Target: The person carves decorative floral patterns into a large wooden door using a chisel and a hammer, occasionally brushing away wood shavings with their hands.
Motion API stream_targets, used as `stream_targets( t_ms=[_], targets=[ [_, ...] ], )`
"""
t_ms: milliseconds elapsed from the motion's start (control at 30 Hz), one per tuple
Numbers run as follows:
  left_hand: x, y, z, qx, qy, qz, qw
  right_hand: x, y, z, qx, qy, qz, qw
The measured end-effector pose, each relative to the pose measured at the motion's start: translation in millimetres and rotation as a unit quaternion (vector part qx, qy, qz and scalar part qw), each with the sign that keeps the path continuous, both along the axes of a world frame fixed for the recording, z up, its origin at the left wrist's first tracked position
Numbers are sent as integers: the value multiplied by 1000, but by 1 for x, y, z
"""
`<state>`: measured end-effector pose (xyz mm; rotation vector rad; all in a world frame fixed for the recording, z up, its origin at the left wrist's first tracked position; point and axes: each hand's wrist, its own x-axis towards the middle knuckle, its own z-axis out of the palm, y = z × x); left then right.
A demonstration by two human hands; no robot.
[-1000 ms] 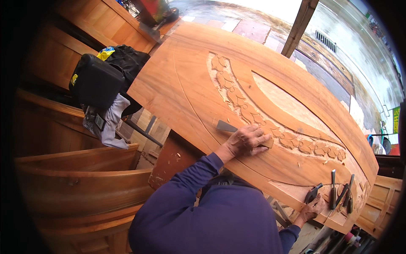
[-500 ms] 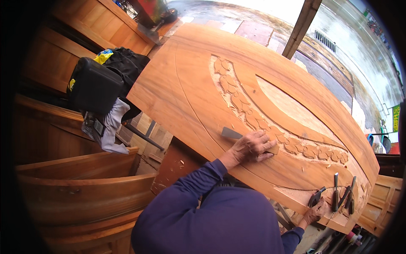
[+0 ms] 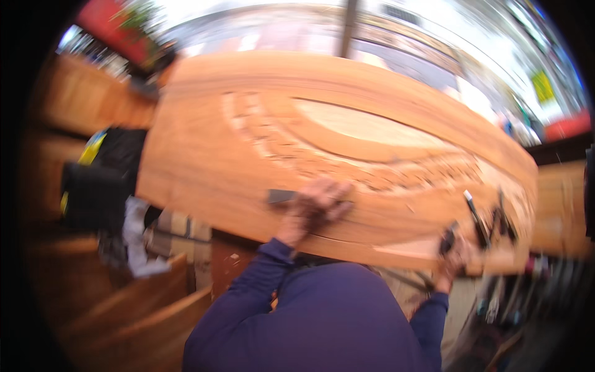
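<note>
A large carved wooden panel [image 3: 204, 155] spreads before me, with a curved band of raised leaf shapes [image 3: 372, 175] along it. On its near middle part my left hand [image 3: 319, 201] is wrapped over a flat dark-bladed tool [image 3: 281, 197]. The blade sticks out on the left of the hand; most of its handle is covered. At the panel's near right edge my right hand [image 3: 457, 254] is blurred, close against a small black tool [image 3: 447, 240]. Whether the fingers grip it is unclear. Beside that hand lie several dark-handled carving tools [image 3: 476, 218].
A black case [image 3: 93, 197] and a grey cloth [image 3: 137, 242] stand off the panel's left end. Wooden boards or furniture parts [image 3: 142, 304] are at lower left. A post [image 3: 349, 28] rises behind the panel. More tools [image 3: 502, 301] hang at lower right.
My view has turned, so the panel sits more level and further left in the picture, now blurred. My left hand still holds the flat tool; my right hand remains beside the black tool.
</note>
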<state>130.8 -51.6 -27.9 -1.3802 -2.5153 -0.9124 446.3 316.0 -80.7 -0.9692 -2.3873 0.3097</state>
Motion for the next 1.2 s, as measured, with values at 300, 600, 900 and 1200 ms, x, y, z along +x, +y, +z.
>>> stream_targets(
  t_ms=[300,600,900,1200],
  targets=[
    [15,20,-2,-12,23,14,1000,-6,3,18,99,13,-53,994],
    [48,109,26,3,34,-138,990,4,4,20,101,48,-55,992],
    [116,343,33,5,131,-406,904,77,107,8,88,214,-261,937],
    [172,452,-1,-58,111,-386,914,97,176,35,-83,14,-38,996]
  ],
)
